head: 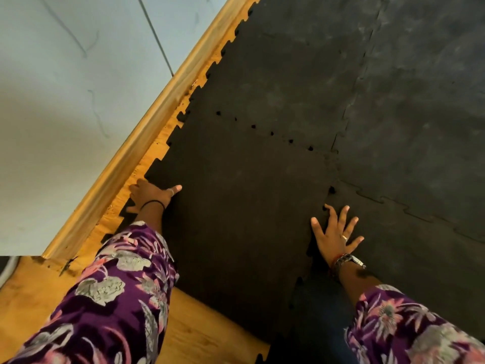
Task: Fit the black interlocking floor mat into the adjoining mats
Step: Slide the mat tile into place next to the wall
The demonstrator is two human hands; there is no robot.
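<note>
A: Step?
B: Seating mat (236, 206). Left hand (152, 193) grips its wall-side edge, right hand (336, 232) splayed flat over the side seam, teeth under fingertips unlocked
A: Next?
B: Press tabs down along it

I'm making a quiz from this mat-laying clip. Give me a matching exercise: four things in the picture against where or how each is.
1. left hand
2. right hand
3. black mat
4. skirting board

a. lying partly on bare wooden floor
b. flat, fingers spread, by the right seam
c. running along the wall
d. gripping the mat's toothed left edge

Pairs: 1-d, 2-b, 3-a, 4-c
</note>
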